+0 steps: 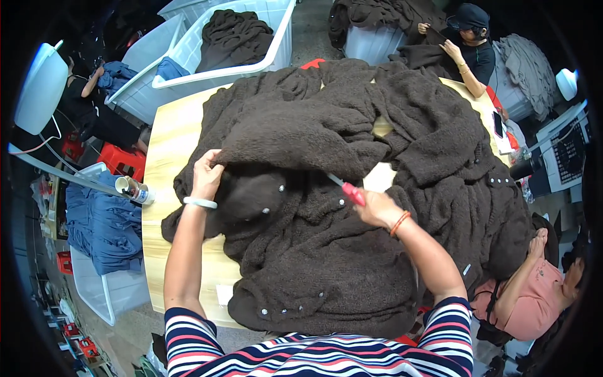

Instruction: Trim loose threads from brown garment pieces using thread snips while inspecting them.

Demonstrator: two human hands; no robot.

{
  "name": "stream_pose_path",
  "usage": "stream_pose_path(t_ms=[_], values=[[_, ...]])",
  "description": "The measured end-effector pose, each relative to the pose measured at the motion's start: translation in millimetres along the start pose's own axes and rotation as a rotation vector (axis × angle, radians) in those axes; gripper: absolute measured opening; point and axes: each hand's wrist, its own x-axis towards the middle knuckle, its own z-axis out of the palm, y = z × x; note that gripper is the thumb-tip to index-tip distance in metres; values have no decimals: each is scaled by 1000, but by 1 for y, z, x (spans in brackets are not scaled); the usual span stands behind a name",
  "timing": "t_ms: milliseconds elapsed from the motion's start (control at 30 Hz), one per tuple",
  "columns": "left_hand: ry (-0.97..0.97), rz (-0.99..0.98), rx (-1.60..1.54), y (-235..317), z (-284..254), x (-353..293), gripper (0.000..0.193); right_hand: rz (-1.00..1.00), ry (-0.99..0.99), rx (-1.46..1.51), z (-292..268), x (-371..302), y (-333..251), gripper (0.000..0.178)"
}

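My left hand (206, 177) pinches the raised edge of a dark brown knit sweater (282, 139), holding that layer up off the cloth below. My right hand (379, 208) grips a red-handled tool (353, 193) with a slim metal end; its exact kind is unclear. The tool's tip points up and left toward the fold of the sweater and partly disappears against it. Between my hands, shiny round buttons (266, 211) show on the dark knit. A further folded stretch of brown knit (326, 283) with buttons lies closest to me.
Brown knitwear covers much of the light wooden table (169, 135). White bins (286, 38) with garments stand beyond it, and a bin of blue cloth (103, 220) at left. A cup-like container (133, 190) sits at the left edge. Other people work at far left, far right and near right.
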Motion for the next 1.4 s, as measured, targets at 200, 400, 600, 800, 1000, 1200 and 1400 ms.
stream_pose_path(t_ms=[200,400,600,800,1000,1200,1400], values=[[-158,-177,-509,106,-7,-42,26,-22,310,203,-96,35,25,20],[616,-200,-22,-61,-107,7,28,-204,503,-20,-118,85,-87,36],[209,492,620,53,66,-69,44,-138,317,6,-73,48,-29,33],[-353,583,1061,22,168,-124,86,14,307,43,-46,1,19,24],[-160,143,118,40,130,-60,17,30,287,94,-48,-43,35,30],[491,42,-55,-1,-69,6,22,-123,340,181,-46,-42,22,36],[517,306,748,53,-7,-42,38,-199,247,133,-35,-36,2,37]])
